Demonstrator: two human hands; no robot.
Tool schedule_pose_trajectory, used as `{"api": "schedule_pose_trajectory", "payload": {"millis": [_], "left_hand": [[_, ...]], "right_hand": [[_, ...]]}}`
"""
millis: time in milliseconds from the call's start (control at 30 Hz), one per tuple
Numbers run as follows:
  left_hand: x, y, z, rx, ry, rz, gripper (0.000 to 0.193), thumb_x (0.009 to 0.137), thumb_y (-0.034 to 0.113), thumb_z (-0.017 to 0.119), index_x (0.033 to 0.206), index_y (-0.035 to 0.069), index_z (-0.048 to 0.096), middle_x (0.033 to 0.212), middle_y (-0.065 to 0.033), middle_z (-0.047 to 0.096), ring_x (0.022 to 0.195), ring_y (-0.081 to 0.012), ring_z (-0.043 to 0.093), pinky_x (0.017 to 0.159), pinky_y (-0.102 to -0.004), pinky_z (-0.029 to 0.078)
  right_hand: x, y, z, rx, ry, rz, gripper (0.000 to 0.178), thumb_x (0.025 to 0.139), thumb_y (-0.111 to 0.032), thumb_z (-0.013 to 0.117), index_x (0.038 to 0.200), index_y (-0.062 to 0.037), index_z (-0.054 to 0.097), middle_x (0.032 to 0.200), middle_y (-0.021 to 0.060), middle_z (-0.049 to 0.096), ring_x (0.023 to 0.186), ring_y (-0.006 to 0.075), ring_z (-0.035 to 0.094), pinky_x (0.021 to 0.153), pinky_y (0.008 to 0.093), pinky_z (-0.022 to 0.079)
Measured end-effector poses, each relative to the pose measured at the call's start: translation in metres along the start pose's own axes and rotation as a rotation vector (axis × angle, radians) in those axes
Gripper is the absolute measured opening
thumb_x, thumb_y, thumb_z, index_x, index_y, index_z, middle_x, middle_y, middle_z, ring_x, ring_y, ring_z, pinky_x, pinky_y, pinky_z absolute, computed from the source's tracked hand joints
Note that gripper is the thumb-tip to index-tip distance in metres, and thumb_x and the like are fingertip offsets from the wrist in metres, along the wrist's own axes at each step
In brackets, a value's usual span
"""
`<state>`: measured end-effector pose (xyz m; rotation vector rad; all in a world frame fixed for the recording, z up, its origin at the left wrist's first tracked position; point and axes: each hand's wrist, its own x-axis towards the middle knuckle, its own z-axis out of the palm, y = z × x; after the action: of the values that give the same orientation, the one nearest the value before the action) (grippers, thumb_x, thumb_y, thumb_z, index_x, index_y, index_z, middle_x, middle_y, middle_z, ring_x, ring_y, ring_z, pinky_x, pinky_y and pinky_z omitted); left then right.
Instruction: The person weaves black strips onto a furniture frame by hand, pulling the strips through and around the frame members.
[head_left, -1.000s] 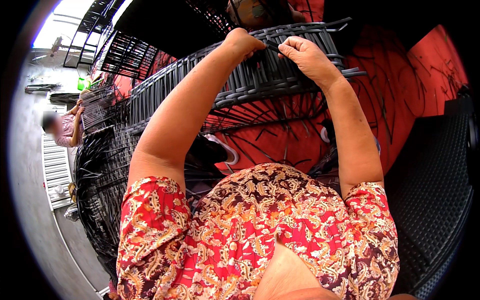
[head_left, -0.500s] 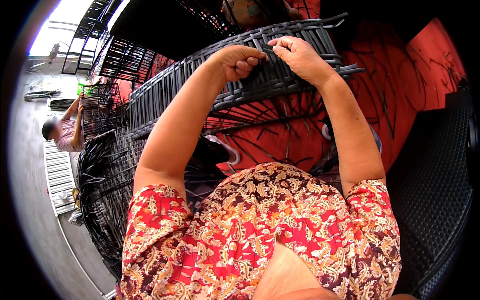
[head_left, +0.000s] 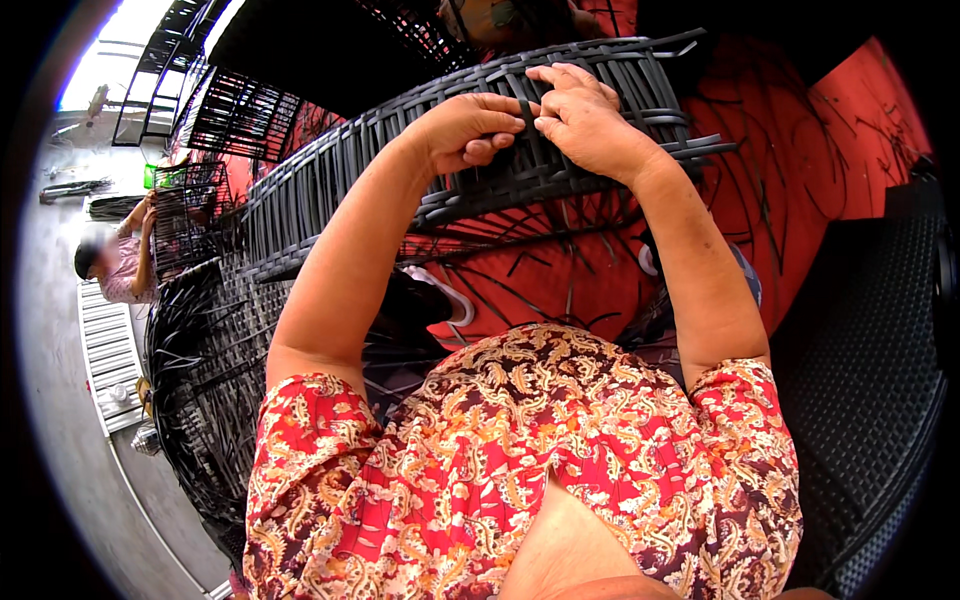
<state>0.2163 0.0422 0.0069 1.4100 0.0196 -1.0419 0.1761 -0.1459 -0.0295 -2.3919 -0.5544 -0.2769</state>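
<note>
A dark grey woven wicker panel, curved and made of synthetic strands, lies across in front of me. My left hand is over its middle, fingers curled, thumb and forefinger pinching a short dark wicker strip. Close on the other side of that strip is my right hand, its thumb and a fingertip closed at the strip's edge. Its upper fingers reach forward over the weave. The strip's lower end is hard to follow against the dark strands. Loose strand ends stick out at the panel's right end.
Red sheeting strewn with loose black strands covers the floor. At right stands a black woven piece. A bundle of dark wickerwork lies at left, beyond which another person handles a black frame. A white slatted rack stands there.
My right hand has turned, its upper fingers now stretched forward over the weave. The dark strip, lying sideways between the hands before, now stands more upright. My left hand has shifted slightly.
</note>
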Motion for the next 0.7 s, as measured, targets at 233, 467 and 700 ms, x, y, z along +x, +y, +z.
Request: {"api": "schedule_pose_trajectory", "payload": {"millis": [233,467,700], "left_hand": [[0.003,0.015,0.014,0.585,0.124,-0.014,0.011,0.081,0.012,0.06,0.075,0.003,0.057,0.058,-0.001,0.053,0.036,-0.003,0.038,0.032,-0.018,0.022],[-0.019,0.026,0.002,0.663,0.139,0.058,0.009,0.079,0.011,0.062,0.083,0.003,0.06,0.056,0.0008,0.05,0.039,-0.002,0.038,0.033,-0.0171,0.024],[-0.049,0.031,0.005,0.685,0.21,0.09,0.015,0.081,0.015,0.061,0.087,0.002,0.06,0.054,0.001,0.051,0.036,-0.0027,0.04,0.031,-0.0176,0.026]], "right_hand": [[0.001,0.001,0.001,-0.001,-0.004,0.001,0.018,0.082,-0.021,0.053,0.08,-0.0053,0.062,0.132,0.0089,0.042,0.126,0.0243,0.032,0.103,0.0394,0.021],[0.006,-0.008,0.005,0.166,0.248,-0.055,0.015,0.082,-0.026,0.057,0.087,-0.0131,0.064,0.131,0.0119,0.041,0.124,0.0289,0.034,0.1,0.0409,0.028],[0.011,-0.012,0.013,0.403,0.01,-0.157,0.023,0.084,-0.029,0.058,0.081,-0.0071,0.065,0.129,0.0153,0.044,0.122,0.0289,0.036,0.101,0.0379,0.029]]}}
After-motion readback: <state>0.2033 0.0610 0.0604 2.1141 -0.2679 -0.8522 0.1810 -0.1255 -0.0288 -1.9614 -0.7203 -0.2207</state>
